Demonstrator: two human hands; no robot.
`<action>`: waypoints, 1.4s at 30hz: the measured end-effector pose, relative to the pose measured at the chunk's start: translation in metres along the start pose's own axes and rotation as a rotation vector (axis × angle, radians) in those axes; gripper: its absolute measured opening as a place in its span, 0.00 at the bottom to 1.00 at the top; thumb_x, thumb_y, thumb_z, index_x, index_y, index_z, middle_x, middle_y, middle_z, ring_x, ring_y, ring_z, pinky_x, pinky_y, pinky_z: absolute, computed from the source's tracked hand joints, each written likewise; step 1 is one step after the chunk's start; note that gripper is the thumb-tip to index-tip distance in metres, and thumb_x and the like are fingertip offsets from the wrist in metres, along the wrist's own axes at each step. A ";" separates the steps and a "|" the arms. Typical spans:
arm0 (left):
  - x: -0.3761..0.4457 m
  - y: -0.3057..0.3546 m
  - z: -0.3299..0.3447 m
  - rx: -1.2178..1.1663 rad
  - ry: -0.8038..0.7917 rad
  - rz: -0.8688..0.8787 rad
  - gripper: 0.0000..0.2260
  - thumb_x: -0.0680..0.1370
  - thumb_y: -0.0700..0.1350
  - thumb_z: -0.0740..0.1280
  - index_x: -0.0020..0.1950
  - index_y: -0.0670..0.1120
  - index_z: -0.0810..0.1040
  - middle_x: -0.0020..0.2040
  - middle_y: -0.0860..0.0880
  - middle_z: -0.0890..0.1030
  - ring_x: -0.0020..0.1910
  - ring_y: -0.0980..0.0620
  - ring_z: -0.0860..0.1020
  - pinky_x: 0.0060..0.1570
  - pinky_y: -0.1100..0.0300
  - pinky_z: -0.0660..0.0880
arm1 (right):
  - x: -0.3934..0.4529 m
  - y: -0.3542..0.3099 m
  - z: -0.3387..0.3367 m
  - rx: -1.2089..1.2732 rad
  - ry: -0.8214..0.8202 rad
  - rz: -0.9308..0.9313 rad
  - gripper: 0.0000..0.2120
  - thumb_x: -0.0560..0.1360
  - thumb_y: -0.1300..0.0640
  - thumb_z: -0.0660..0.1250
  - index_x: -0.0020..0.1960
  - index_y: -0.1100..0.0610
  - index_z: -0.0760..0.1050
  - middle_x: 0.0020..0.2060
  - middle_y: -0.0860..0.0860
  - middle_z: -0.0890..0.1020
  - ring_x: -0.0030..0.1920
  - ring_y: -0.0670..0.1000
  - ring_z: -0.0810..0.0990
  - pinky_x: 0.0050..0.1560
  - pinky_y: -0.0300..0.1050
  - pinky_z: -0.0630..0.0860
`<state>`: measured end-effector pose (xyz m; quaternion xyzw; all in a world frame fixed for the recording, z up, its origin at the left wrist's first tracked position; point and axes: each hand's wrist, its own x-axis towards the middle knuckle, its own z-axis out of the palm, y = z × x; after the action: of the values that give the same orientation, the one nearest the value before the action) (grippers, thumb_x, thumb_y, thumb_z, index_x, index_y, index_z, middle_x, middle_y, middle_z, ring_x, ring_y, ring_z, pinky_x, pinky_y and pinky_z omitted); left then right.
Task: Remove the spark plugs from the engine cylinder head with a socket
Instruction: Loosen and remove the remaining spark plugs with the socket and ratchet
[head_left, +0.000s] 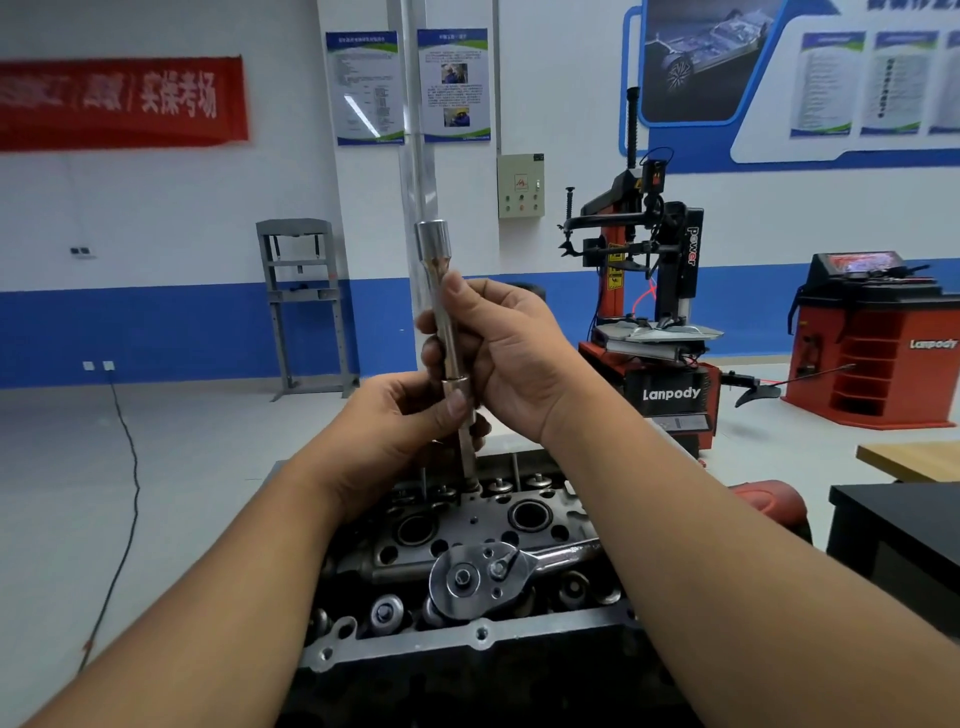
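A long chrome extension bar (441, 291) stands nearly upright above the engine cylinder head (467, 525), its wide square-drive end on top. My right hand (498, 353) grips the bar's middle. My left hand (410, 415) pinches the joint where a thinner spark plug socket (466, 452) continues down. The socket's lower end sits at the far side of the head; whether a plug is in it I cannot tell. A ratchet wrench (483, 577) lies flat on the head, its handle pointing right under my right forearm. Two round plug wells show on the head.
A red and black tyre changer (654, 322) stands behind on the right, a red wheel balancer (878, 348) further right. A grey shop press (304, 306) stands by the wall. A black table (893, 525) and a wooden bench corner are at right. A cable runs across the floor at left.
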<state>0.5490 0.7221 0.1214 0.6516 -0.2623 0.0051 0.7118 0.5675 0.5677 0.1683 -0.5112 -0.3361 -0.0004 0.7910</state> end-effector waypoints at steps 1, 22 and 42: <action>-0.001 0.001 0.000 -0.036 -0.030 -0.025 0.13 0.76 0.45 0.76 0.55 0.38 0.83 0.49 0.38 0.86 0.49 0.40 0.87 0.46 0.49 0.85 | 0.000 0.000 0.000 0.004 -0.003 0.000 0.09 0.80 0.54 0.71 0.46 0.60 0.78 0.38 0.57 0.84 0.32 0.53 0.81 0.34 0.47 0.80; -0.001 -0.001 0.000 0.057 -0.020 0.007 0.07 0.70 0.40 0.76 0.47 0.43 0.85 0.44 0.42 0.86 0.46 0.40 0.87 0.46 0.48 0.85 | 0.000 -0.002 0.000 -0.030 -0.025 0.022 0.15 0.81 0.47 0.68 0.42 0.55 0.86 0.37 0.54 0.83 0.33 0.53 0.81 0.36 0.46 0.80; -0.001 0.001 -0.001 -0.001 -0.034 -0.011 0.09 0.75 0.46 0.76 0.49 0.42 0.86 0.47 0.38 0.86 0.48 0.38 0.87 0.46 0.41 0.86 | -0.002 -0.003 0.002 -0.065 -0.004 -0.012 0.09 0.79 0.53 0.71 0.44 0.57 0.78 0.38 0.55 0.84 0.31 0.53 0.80 0.33 0.46 0.79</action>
<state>0.5479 0.7231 0.1221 0.6525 -0.2708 -0.0101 0.7076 0.5638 0.5670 0.1703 -0.5346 -0.3406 -0.0152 0.7733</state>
